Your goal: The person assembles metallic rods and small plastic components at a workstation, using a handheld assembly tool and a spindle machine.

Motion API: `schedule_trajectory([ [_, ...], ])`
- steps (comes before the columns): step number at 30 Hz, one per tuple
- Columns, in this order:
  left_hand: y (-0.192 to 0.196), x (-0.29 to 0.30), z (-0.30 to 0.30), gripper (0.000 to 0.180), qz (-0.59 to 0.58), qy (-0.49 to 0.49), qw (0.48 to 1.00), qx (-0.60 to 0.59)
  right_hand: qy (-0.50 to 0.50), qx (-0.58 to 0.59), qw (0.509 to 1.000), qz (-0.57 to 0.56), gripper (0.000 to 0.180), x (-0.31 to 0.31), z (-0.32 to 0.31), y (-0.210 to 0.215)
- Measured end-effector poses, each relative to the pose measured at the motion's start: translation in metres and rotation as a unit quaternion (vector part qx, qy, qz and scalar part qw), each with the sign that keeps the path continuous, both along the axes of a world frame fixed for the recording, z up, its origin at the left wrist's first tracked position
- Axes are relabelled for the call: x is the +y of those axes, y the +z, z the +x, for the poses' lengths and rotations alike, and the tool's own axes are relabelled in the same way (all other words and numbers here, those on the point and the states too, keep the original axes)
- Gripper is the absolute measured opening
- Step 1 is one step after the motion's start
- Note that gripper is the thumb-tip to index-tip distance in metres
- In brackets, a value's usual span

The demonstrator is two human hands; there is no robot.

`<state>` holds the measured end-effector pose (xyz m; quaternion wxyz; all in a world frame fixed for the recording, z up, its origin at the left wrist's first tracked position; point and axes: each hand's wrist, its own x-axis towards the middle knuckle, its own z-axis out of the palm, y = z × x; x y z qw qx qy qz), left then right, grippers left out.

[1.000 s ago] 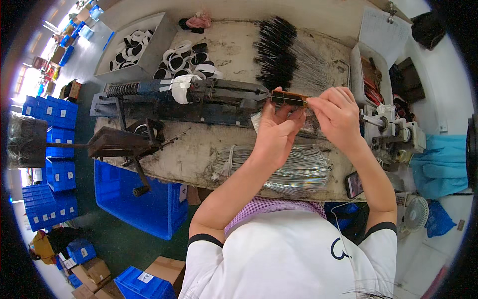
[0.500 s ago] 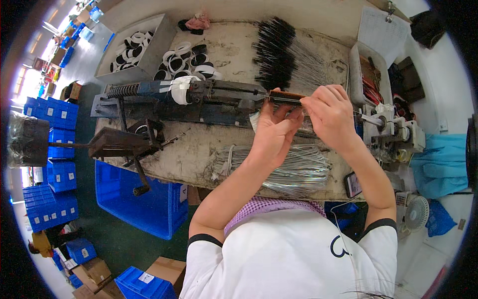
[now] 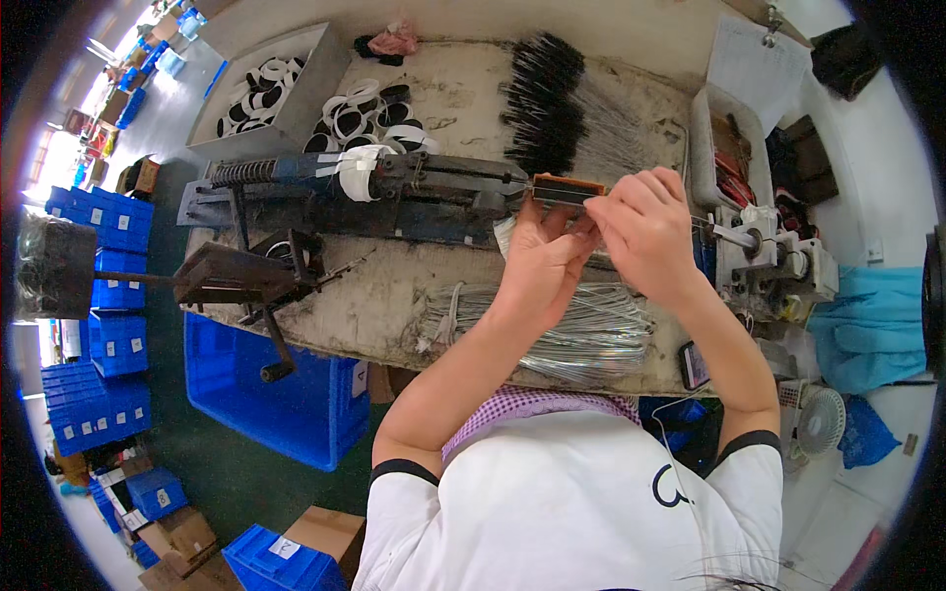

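Both hands up at the right end of a long dark metal machine (image 3: 443, 182), which runs from left of centre to mid-frame across the bench (image 3: 384, 291). Dark strip with an orange edge (image 3: 567, 190) just right of the frame's middle, above centre, its left end close by the machine's tip. Left hand (image 3: 544, 261) comes from below, fingers at the strip's left end and underside; how firmly its grip closes, I cannot tell. Right hand (image 3: 648, 231) at the strip's right end: narrow grip, thumb and fingertips pinched together, whatever lies between them hidden. Below the hands, a bundle of silvery wires (image 3: 591, 340) lies lengthwise. Above them, upper centre, a pile of thin stems (image 3: 542, 108), black on the left side, grey on the right. Upper left: loose black and white bands (image 3: 345, 113) on the bench, more inside a grey bin (image 3: 311, 103). Right edge: small white machine (image 3: 793, 261). Phone (image 3: 696, 364) beside the right forearm, lower right of centre.
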<state>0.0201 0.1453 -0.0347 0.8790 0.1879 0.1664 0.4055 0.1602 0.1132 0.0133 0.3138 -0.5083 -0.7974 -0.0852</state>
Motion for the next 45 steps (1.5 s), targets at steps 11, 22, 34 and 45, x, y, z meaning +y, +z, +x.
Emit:
schedule_trajectory([
  [11,-0.001,0.000,-0.001,0.061,0.002,0.010,0.998,0.056,-0.034,0.030,0.999,0.025,0.008,0.009,0.021,0.005],
  [22,-0.003,0.002,-0.001,0.066,0.024,0.015,0.997,0.070,-0.057,0.108,0.991,-0.056,0.016,0.003,0.023,0.001],
  [34,-0.001,-0.002,-0.004,0.063,0.024,0.005,0.996,0.083,-0.058,-0.005,0.993,-0.100,0.021,-0.005,0.043,-0.002],
  [45,0.007,0.004,-0.010,0.057,0.018,-0.018,0.997,0.079,-0.038,-0.067,0.997,-0.019,0.023,-0.010,0.034,-0.007],
])
